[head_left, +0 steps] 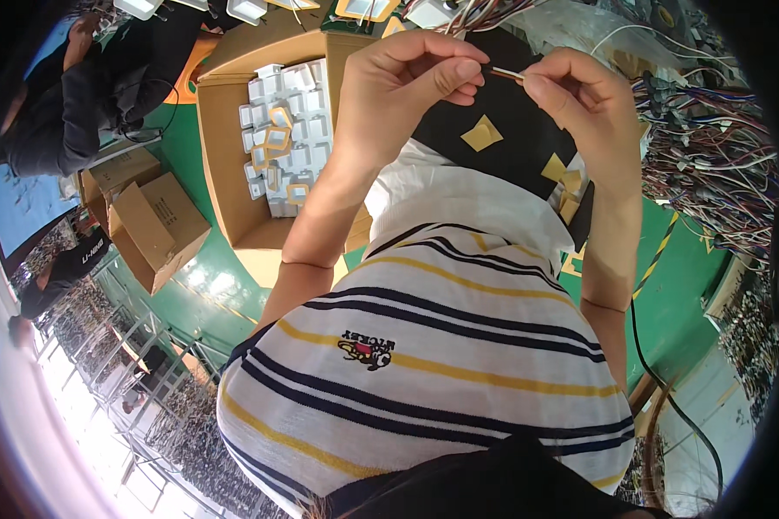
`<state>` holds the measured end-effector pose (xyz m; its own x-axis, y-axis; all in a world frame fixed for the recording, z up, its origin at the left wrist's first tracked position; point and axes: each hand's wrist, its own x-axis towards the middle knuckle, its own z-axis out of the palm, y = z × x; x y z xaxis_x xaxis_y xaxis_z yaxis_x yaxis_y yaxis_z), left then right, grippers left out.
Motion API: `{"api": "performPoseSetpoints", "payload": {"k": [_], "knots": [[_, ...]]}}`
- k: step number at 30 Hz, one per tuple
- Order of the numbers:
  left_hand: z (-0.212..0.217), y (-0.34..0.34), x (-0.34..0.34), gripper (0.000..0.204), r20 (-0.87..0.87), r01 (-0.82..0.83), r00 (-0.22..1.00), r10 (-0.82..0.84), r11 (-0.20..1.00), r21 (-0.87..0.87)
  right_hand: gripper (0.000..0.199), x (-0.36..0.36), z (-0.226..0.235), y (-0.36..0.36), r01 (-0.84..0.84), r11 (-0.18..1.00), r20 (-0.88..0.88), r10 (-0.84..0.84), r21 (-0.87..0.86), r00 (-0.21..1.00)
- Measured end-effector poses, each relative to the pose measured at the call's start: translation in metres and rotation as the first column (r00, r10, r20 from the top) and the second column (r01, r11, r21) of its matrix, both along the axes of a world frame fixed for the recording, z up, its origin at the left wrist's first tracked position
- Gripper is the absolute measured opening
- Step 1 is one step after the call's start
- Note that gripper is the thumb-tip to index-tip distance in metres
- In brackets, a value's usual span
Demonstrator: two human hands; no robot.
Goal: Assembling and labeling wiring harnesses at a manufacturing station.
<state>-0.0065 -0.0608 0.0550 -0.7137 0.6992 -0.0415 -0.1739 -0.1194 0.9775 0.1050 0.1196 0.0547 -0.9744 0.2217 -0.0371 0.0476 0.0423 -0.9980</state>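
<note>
At far left, a closed brown cardboard box [156, 227] sits on the green floor [234, 294]. Right of it, an open cardboard carton [225, 164] holds square white and yellow-rimmed parts [286, 130]. The left hand [402, 91] and right hand [580, 104] each pinch one end of a thin wire piece [506, 74] above a black mat [511, 130] bearing square yellow labels [481, 134]. Bundled multicoloured wire harnesses [710, 164] lie at far right.

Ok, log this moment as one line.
left hand pinching thin wire | right hand pinching other end | above black mat
</note>
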Motion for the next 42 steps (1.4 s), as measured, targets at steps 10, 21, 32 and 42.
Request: {"api": "performPoseSetpoints", "payload": {"k": [10, 21, 32, 42], "knots": [[0.000, 0.001, 0.009, 0.012, -0.125, -0.064, 0.990, 0.059, 0.997, -0.032, 0.012, -0.002, -0.002, -0.007, 0.010, 0.999, -0.071, -0.007, 0.051, 0.997], [-0.012, 0.001, 0.008, 0.031, -0.210, 0.026, 0.977, -0.024, 1.000, 0.005, 0.008, -0.003, -0.003, -0.007, 0.046, 0.995, -0.064, -0.041, 0.087, 0.997], [-0.008, -0.009, 0.002, 0.082, 0.508, 0.422, 0.416, -0.755, 0.655, 0.627, 0.005, -0.004, 0.032, -0.033, 0.001, 0.962, -0.165, 0.046, 0.274, 0.985], [-0.010, -0.011, 0.004, 0.081, 0.514, 0.394, 0.387, -0.765, 0.641, 0.658, 0.011, -0.002, 0.032, -0.037, -0.006, 0.976, -0.077, 0.023, 0.216, 0.997]]}}
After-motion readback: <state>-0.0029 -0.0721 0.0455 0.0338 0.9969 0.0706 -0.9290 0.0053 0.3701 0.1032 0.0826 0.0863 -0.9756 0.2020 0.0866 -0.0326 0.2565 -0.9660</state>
